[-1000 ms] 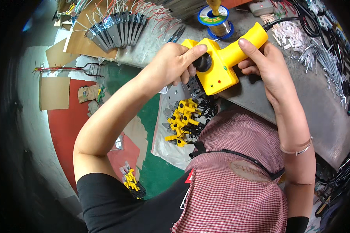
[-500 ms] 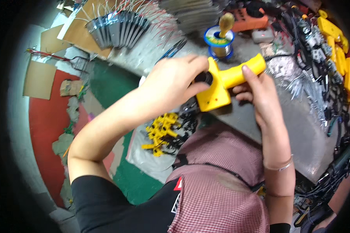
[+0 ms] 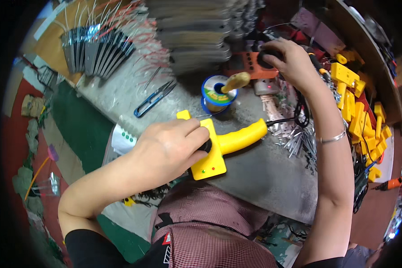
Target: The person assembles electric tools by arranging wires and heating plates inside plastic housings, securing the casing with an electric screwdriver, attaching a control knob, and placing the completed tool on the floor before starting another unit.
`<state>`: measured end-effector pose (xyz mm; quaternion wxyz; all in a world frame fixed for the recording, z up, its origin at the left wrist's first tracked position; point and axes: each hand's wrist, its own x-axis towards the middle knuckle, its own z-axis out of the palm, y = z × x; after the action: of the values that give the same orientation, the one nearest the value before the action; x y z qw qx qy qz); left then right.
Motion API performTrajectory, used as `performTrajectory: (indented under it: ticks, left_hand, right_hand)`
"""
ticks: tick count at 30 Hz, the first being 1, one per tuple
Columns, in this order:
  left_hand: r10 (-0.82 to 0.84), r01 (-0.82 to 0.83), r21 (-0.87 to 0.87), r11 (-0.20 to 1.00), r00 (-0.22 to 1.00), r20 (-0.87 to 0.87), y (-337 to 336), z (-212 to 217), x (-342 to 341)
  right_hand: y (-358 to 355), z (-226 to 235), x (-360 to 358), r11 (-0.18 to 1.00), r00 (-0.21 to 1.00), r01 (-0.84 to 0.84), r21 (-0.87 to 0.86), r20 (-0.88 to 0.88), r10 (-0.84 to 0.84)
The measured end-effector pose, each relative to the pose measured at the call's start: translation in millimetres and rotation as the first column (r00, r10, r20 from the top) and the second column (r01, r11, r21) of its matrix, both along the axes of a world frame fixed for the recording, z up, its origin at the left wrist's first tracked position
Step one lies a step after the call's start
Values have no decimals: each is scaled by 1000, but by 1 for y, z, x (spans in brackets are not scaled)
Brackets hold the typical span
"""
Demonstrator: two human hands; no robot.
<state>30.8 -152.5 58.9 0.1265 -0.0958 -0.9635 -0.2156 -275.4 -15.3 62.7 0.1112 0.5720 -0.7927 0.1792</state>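
A yellow handheld device with a box-shaped head and curved handle lies over the bench edge in front of me. My left hand is closed around its head, fingers at a black round part there. One red and one green spot show on the head's near end. From the handle's tip runs a black cable. Far right, my right hand has its thumb and fingers round a black knob-like piece at an orange box. The fingertips are partly hidden.
Blue-handled snips lie left of a solder spool with a wooden handle standing in it. Grey strips with wires fan out at far left. Yellow housings pile up at right, beside loose metal pins.
My right hand has let go of the yellow handle and reached far right to the orange box. The yellow device, still in my left hand, is lower and further left in view; its spots now show colour.
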Motion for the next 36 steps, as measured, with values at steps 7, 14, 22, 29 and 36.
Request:
performTrajectory:
  ticks: [7,14,22,29,36]
  left_hand:
    - [-15,15,14,1000,1000,-15,-8,1,-9]
    - [-11,12,-227,974,1000,5,-4,-9,-21]
    - [99,-78,-363,929,994,41,5,-11,-23]
    - [-118,118,-9,993,993,6,-13,-4,-14]
    - [-240,261,-172,950,962,133,-3,19,-12]
  right_hand:
    - [-8,11,-53,971,970,-96,221,239,42]
    - [-18,-5,-71,960,983,-126,251,160,87]
    - [-16,30,47,980,987,-84,178,148,58]
    - [-22,29,40,974,974,181,137,115,-198]
    - [-17,18,11,992,975,86,91,198,-103]
